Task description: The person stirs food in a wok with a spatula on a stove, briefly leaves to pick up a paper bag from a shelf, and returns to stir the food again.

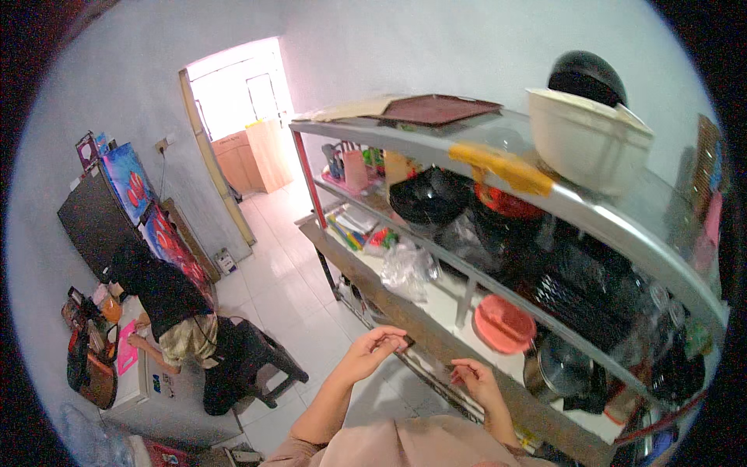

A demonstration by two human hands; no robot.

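My left hand (373, 353) is raised in front of my body, fingers bent towards the thumb. At its fingertips is a small dark piece (410, 342); whether it is held cannot be told. My right hand (475, 380) hovers to the right with curled fingers, and blur hides whether anything is in them. Both hands are by the front edge of a metal shelf rack (420, 324). On the lower shelf behind them sit a coral plastic basin (503, 324), a metal pot (560, 368) and a crumpled clear plastic bag (408, 268).
A black wok-like bowl (429, 198) stands on the middle shelf; a white tub (586, 140) and a brown tray (440, 109) are on top. At left, a person (175, 298) sits on a stool (277, 368) at a white cabinet (129, 391). Tiled floor (274, 274) leads to a doorway.
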